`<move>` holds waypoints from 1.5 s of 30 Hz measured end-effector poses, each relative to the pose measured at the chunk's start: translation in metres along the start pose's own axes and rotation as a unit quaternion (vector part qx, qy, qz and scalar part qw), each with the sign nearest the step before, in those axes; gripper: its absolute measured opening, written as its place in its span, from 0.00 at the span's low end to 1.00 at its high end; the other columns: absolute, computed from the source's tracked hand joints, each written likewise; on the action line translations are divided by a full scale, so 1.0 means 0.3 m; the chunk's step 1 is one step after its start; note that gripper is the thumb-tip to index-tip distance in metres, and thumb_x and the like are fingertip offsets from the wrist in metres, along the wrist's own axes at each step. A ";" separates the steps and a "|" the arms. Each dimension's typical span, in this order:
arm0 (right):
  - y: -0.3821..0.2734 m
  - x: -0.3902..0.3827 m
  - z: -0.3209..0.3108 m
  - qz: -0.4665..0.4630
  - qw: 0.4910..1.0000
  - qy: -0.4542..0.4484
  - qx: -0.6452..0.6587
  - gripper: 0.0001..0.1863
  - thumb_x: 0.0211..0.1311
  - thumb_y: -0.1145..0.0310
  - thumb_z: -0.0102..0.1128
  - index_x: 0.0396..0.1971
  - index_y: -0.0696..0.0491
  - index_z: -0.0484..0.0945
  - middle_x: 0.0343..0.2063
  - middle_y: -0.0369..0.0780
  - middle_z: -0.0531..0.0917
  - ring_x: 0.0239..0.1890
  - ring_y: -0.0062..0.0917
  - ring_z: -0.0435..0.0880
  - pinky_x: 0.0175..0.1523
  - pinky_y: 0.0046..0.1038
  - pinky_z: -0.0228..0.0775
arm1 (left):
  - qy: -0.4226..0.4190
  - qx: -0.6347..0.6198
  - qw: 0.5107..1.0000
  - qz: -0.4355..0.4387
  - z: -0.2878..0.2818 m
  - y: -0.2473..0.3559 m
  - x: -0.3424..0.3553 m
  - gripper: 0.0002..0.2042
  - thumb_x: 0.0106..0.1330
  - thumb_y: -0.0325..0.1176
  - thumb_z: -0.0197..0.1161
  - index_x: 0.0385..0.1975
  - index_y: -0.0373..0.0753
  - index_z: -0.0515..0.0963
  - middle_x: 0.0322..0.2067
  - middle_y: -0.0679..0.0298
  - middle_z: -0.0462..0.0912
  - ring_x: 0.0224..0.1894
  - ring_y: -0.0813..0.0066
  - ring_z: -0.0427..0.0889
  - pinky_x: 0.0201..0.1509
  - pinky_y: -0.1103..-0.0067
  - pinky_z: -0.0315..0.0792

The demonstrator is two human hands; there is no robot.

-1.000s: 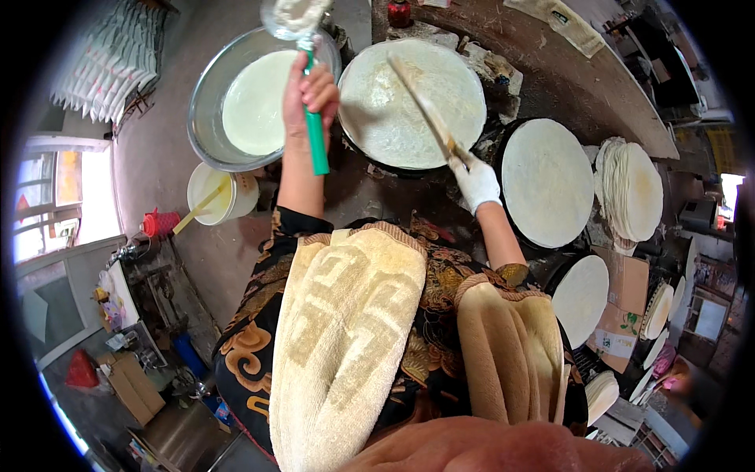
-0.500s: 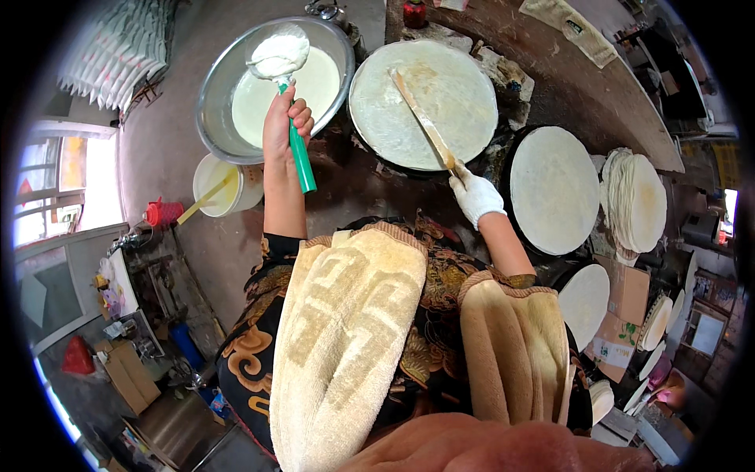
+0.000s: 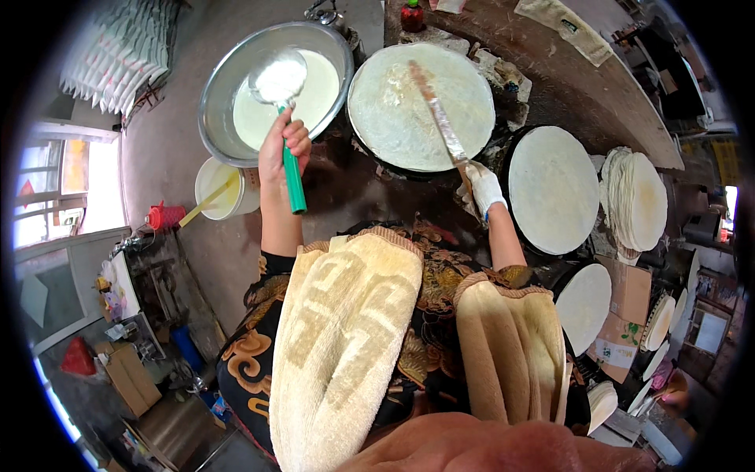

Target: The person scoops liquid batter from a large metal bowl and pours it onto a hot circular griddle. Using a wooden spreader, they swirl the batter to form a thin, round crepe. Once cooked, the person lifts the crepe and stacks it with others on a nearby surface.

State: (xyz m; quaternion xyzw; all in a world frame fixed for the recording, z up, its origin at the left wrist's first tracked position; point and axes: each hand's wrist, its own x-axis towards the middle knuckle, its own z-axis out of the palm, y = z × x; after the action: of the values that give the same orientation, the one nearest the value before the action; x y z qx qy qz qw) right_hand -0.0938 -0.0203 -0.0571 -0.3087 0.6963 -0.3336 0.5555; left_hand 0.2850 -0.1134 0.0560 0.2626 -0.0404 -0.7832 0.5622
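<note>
My bare left hand [image 3: 286, 148] grips the green handle of a ladle [image 3: 291, 182], whose pale-filled scoop [image 3: 277, 77] is over a steel basin [image 3: 219, 97] of creamy batter [image 3: 303, 114]. In a white glove, my right hand [image 3: 483, 182] is closed on a long flat spatula [image 3: 439, 118]. The blade lies across a large round griddle [image 3: 377, 98] covered by a thin pale sheet with a patchy surface.
Two more sheet-covered rounds [image 3: 553, 189] [image 3: 582, 307] stand rightward, beside a stack of pale flatbreads [image 3: 641, 200] and cardboard [image 3: 625, 275]. A white bucket [image 3: 244, 197] with a yellow stick [image 3: 208, 200] is below the basin. Folded towels [image 3: 338, 338] cover my clothing.
The ladle has come down from the basin's upper right edge to over the batter. The spatula has shifted across the griddle, its handle end now farther right with my right hand.
</note>
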 end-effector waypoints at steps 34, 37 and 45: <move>-0.016 -0.231 0.031 -0.080 0.884 -0.019 -0.461 0.27 0.63 0.55 0.48 0.63 0.39 0.64 0.39 0.52 0.81 0.40 0.43 0.82 0.48 0.40 0.71 | 0.093 -0.048 0.991 -0.083 -0.256 -0.068 -0.061 0.15 0.70 0.37 0.53 0.21 0.41 0.64 0.10 0.71 0.59 0.10 0.83 0.58 0.10 0.85 0.56; 0.065 -0.253 0.055 -0.129 0.979 -0.072 -0.142 0.28 0.64 0.62 0.51 0.64 0.51 0.63 0.47 0.41 0.81 0.34 0.21 0.80 0.42 0.22 0.70 | 0.106 -0.067 0.981 -0.148 -0.404 0.028 0.079 0.16 0.69 0.40 0.54 0.20 0.42 0.63 0.10 0.72 0.58 0.09 0.84 0.57 0.10 0.86 0.55; -0.190 0.017 0.694 -0.094 0.961 -0.098 -0.243 0.26 0.68 0.56 0.41 0.61 0.53 0.65 0.28 0.43 0.80 0.28 0.21 0.77 0.33 0.24 0.70 | 0.242 0.058 0.954 -0.168 -1.011 0.309 0.549 0.10 0.69 0.33 0.52 0.25 0.40 0.65 0.16 0.70 0.66 0.13 0.81 0.63 0.13 0.85 0.60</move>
State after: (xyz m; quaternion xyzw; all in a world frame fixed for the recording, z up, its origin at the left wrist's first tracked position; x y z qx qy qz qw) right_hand 0.1126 -0.0831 -0.0473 -0.5292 0.6663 -0.1731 0.4960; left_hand 0.4654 -0.2254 -0.2316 0.4790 0.0963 -0.7755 0.3998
